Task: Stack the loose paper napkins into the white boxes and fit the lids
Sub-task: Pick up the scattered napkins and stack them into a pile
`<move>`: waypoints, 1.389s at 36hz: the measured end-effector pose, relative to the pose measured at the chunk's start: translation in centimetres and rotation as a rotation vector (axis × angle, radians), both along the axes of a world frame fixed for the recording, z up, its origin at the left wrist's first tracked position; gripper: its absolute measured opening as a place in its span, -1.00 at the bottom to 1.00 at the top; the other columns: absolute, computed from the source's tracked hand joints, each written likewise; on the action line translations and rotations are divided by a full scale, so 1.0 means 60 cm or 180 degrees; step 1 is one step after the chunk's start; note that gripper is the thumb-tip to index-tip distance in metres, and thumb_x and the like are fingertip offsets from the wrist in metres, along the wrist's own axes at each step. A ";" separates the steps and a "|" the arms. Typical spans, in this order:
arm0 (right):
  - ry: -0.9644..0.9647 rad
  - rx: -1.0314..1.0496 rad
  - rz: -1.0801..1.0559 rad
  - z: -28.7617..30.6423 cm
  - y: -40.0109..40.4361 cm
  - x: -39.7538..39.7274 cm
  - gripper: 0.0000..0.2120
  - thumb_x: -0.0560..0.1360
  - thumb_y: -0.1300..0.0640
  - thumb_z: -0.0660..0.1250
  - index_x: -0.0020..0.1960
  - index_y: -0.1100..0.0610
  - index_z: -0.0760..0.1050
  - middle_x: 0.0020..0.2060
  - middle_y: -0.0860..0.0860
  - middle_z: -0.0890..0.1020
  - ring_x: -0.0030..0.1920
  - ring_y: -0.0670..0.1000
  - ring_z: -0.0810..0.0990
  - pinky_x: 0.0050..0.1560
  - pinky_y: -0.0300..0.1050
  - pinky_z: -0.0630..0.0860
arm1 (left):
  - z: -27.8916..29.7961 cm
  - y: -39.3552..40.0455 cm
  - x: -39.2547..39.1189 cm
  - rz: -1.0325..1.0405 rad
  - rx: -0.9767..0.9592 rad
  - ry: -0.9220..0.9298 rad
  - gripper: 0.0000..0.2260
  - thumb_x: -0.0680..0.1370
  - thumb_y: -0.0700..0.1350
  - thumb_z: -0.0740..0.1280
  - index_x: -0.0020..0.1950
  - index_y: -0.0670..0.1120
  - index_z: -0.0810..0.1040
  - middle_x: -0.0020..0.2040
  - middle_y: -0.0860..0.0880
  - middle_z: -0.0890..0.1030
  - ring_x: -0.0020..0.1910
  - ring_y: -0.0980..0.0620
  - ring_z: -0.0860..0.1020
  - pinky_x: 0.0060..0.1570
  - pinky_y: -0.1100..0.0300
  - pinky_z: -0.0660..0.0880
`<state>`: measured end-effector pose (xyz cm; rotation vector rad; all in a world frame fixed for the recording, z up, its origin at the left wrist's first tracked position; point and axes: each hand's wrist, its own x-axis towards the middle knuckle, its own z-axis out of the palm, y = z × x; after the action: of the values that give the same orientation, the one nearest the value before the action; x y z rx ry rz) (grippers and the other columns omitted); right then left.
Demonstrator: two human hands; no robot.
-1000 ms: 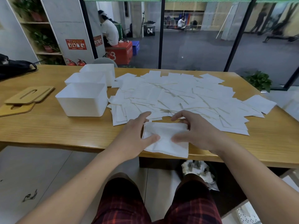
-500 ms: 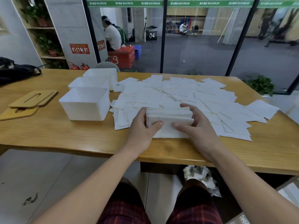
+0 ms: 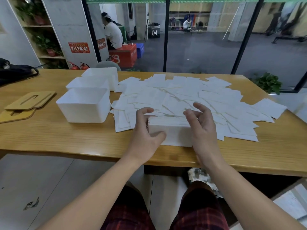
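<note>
Nearest, I see plaid-clad knees below the wooden table (image 3: pixel 49 138). At its near edge, the left hand (image 3: pixel 146 135) clamps the left end of a napkin stack (image 3: pixel 171 130), thumb on the front face, fingers curled over the top. The right hand (image 3: pixel 201 127) sits at the stack's right end, fingers spread and lifted; whether it grips I cannot tell. Beyond, loose napkins (image 3: pixel 191 97) lie scattered over the table. To the left, three open white boxes (image 3: pixel 83 107) stand in a row; two wooden lids (image 3: pixel 29 101) overlap further left
</note>
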<state>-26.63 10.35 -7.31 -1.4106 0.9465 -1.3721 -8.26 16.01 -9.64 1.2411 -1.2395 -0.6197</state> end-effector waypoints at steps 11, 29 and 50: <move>0.0298 0.0155 -0.0016 -0.003 0.001 0.012 -0.78 0.70 -0.16 0.34 0.34 -0.28 0.53 0.13 -0.17 0.68 0.14 -0.21 0.60 0.14 -0.06 0.52 | -0.004 -0.008 0.010 -0.0077 0.0143 -0.0050 -0.52 0.50 -0.16 0.53 0.29 0.15 0.42 0.14 0.19 0.59 0.17 0.13 0.62 0.10 0.29 0.57; 0.0981 -0.0129 0.0917 0.008 -0.013 -0.044 -0.48 0.51 -0.33 0.54 0.42 -0.31 0.53 0.28 -0.18 0.69 0.25 -0.08 0.68 0.27 0.06 0.59 | -0.002 -0.001 0.019 0.0086 0.0287 -0.0261 -0.55 0.53 -0.13 0.50 0.27 0.30 0.46 -0.04 0.18 0.53 -0.18 0.22 0.51 -0.17 0.36 0.47; 0.0603 0.0275 0.1645 0.011 -0.021 -0.040 -0.53 0.64 0.21 0.50 0.48 -0.06 0.50 0.17 0.10 0.78 0.18 0.16 0.77 -0.01 0.11 0.77 | 0.040 0.045 0.096 -0.0358 0.0604 -0.0318 -0.42 0.69 0.08 0.45 0.59 0.45 0.25 0.24 -0.01 0.74 0.09 -0.13 0.72 0.23 -0.11 0.63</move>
<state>-29.06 9.07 -6.62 -1.5978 0.6808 -0.8171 -2.48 18.68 -7.22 1.3799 -1.3652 -0.7797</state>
